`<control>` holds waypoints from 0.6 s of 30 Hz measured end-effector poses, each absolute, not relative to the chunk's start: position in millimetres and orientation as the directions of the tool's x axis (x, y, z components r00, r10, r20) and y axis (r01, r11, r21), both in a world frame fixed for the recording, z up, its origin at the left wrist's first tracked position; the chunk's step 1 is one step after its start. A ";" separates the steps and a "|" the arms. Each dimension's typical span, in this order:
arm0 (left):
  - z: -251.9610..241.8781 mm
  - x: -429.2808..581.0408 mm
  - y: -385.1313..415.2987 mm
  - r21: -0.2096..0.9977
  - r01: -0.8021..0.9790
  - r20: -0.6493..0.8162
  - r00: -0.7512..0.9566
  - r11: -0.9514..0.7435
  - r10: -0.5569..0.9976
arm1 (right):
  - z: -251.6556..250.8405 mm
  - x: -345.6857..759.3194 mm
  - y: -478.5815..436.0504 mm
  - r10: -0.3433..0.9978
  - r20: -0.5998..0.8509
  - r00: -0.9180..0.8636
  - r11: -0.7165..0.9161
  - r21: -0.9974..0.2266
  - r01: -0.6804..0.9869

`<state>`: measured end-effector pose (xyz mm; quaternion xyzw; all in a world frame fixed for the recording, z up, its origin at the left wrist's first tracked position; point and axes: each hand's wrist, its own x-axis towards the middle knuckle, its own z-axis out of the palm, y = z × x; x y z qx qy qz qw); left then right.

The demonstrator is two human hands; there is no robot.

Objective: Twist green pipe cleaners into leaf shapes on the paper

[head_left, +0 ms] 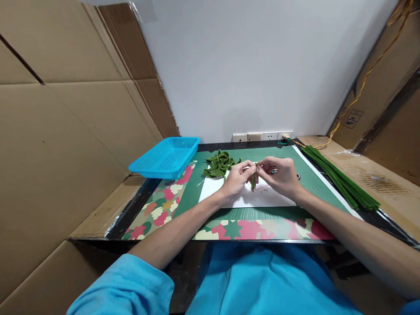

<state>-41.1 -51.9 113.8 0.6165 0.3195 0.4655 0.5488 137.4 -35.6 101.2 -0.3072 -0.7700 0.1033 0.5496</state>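
Observation:
Over a white sheet of paper (210,192), my left hand (236,180) pinches a short green pipe cleaner (253,181) between thumb and fingers. My right hand (280,175) meets it there, its thumb and forefinger closed at the top end of the same piece. The lower end of the piece points down towards me. Just left of my left hand lies a heap of short, bent green pipe cleaners (219,164). Behind my right hand a dark ring-shaped handle (298,176) shows, perhaps of scissors; most of it is hidden.
A blue perforated plastic basket (164,158) stands at the back left. Long straight green pipe cleaners (341,179) lie bundled along the right edge. Cardboard walls (65,131) flank the table, and sockets (254,137) with a yellow cord (356,98) are on the back wall.

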 end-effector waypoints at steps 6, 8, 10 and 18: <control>109.7 -42.8 -48.8 0.985 -0.142 0.150 0.401 -0.101 0.904 | 101.1 138.3 -35.6 0.580 0.785 -0.217 0.797 -0.490 0.354; 111.7 -43.5 -50.1 0.987 -0.148 0.116 0.415 -0.059 0.903 | 100.6 139.0 -34.9 0.576 0.785 -0.229 0.800 -0.483 0.356; 114.7 -44.2 -51.7 0.988 -0.152 0.083 0.434 -0.018 0.897 | 100.3 140.2 -34.2 0.572 0.783 -0.244 0.804 -0.478 0.353; 119.4 -46.8 -50.0 0.988 -0.147 0.039 0.519 0.044 0.854 | 104.8 148.7 -34.3 0.562 0.761 -0.323 0.823 -0.475 0.311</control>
